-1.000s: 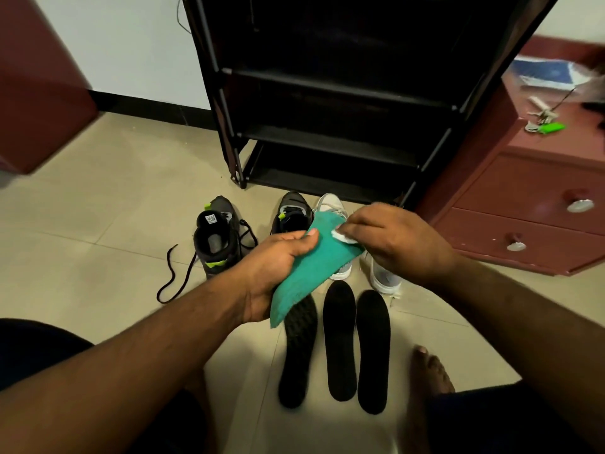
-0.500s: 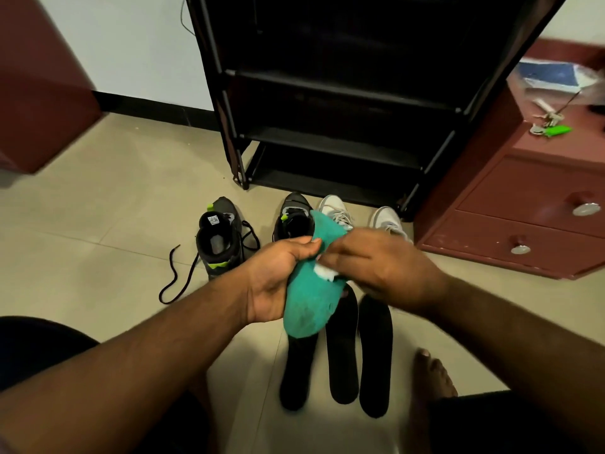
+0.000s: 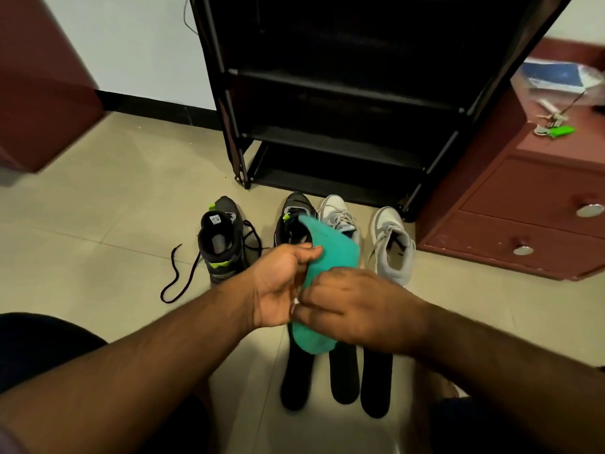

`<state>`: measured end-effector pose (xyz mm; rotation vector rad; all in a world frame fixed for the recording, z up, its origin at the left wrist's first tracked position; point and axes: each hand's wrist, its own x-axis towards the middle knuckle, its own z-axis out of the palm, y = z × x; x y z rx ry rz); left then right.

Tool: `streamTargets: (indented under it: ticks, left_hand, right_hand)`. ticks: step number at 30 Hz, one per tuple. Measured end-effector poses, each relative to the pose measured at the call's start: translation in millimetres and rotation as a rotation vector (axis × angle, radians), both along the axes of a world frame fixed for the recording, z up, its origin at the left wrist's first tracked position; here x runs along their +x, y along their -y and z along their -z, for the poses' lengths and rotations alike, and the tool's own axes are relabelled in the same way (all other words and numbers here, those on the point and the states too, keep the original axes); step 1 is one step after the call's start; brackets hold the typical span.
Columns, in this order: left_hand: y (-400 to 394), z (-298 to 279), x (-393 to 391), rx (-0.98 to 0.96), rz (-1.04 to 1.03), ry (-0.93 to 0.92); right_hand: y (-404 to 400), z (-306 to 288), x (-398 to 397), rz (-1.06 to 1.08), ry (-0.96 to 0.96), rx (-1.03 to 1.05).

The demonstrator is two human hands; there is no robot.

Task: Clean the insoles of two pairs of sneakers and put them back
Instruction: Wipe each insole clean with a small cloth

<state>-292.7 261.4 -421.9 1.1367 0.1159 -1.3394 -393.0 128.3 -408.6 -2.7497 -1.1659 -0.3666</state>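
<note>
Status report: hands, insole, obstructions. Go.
Left hand gripping teal insole. Right hand wiping it, white wipe barely visible. Three black insoles on floor. No obstructions.

Both forearms (image 3: 147, 371) are bare right up to the frame's edge, with no sleeve, watch or band on either wrist. Dark shorts (image 3: 39, 348) cover the legs at the lower left and lower right. The foot (image 3: 438, 385) is bare on the floor.
</note>
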Motion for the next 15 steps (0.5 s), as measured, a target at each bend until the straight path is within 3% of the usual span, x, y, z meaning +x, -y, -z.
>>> streamTargets:
  ticks: [7,12,15]
  left_hand:
    - [-0.3,-3.4,0.3,-0.092,0.025,-0.05]
    - [-0.3,-5.5,2.0,-0.038,-0.031,-0.03]
    - [-0.8,-2.0,-1.3,-0.017,-0.03,0.015]
  right_hand:
    - [27.0,-6.8,19.7,0.12,0.066,-0.026]
    - [-7.4,-4.3,-7.1,-0.074,-0.063,-0.035]
    - [8.3,-2.1,3.8,-0.051,-0.045,-0.039]
